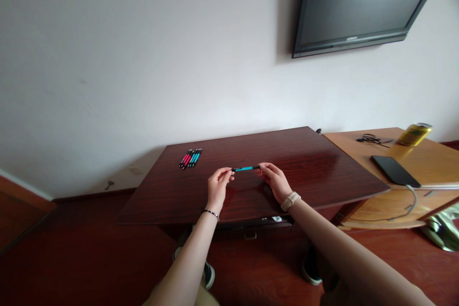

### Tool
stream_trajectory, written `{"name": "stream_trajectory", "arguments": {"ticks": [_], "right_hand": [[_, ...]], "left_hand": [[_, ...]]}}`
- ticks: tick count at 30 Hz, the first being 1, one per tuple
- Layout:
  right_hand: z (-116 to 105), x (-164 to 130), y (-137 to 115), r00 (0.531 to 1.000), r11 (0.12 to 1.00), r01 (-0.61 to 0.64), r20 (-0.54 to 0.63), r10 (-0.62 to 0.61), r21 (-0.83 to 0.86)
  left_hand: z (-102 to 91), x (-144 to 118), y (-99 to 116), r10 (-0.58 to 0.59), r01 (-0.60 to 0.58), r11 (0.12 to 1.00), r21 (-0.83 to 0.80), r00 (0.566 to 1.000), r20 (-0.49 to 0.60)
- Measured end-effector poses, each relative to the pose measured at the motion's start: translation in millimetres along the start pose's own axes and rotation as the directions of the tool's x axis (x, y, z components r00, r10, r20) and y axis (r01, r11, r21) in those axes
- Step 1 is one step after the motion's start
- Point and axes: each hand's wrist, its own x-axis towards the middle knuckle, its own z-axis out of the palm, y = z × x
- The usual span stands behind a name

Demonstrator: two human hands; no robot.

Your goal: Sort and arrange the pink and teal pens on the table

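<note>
Left hand (218, 186) and right hand (277, 182) pinch a pen (245, 169) by its ends, seemingly steadying it above the table (304, 158).

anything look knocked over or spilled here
Nothing looks spilled or broken. The yellow can on the light wooden cabinet at right looks tilted, but the television slants too, so lens distortion may explain it. The grouped pens lie side by side.

Holding bare forearms (192, 248) outstretched and angled inward, with bare left hand (217, 184) and bare right hand (275, 180) apart, pinching at the fingertips (229, 170).
</note>
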Motion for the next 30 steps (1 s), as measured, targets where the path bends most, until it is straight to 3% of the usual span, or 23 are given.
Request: {"name": "stream_trajectory", "arguments": {"ticks": [23, 30], "right_hand": [[6, -4, -9, 0.999, 0.992, 0.048, 0.002, -0.048, -0.121], [5, -3, -7, 0.999, 1.0, 0.013, -0.047, -0.013, -0.003]], "left_hand": [[0.0, 0, 0, 0.016, -0.016, 1.0, 0.003, 1.0, -0.023], [-13.3, 11, -1, 0.024, -0.028, 0.999, -0.038, 0.994, -0.106]]}}
